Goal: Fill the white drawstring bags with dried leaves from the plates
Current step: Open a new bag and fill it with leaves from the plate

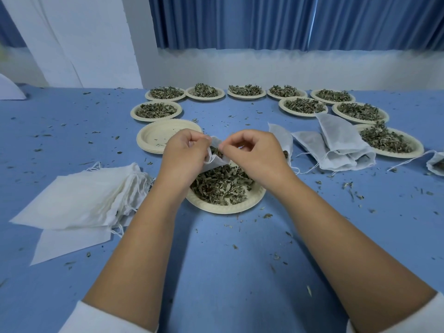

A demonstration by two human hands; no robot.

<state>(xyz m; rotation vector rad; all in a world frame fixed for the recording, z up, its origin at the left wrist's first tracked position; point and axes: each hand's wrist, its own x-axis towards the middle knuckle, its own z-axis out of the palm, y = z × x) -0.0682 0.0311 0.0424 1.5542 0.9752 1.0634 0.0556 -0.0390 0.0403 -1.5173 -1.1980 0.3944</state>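
A white drawstring bag [216, 162] with dried leaves showing in its mouth is held over a cream plate [258, 195] heaped with dried leaves [221, 183]. My left hand [186, 152] pinches the bag's left edge and its string. My right hand [252, 152] pinches the right edge of the mouth with thumb and forefinger. Most of the bag is hidden behind my hands.
A stack of flat empty bags [79, 200] lies at the left. Filled bags [336, 145] lie at the right, another at the far right edge [436, 163]. An empty plate stack [153, 135] sits behind my left hand. Several leaf-filled plates [302, 106] line the back. Leaf crumbs litter the blue table.
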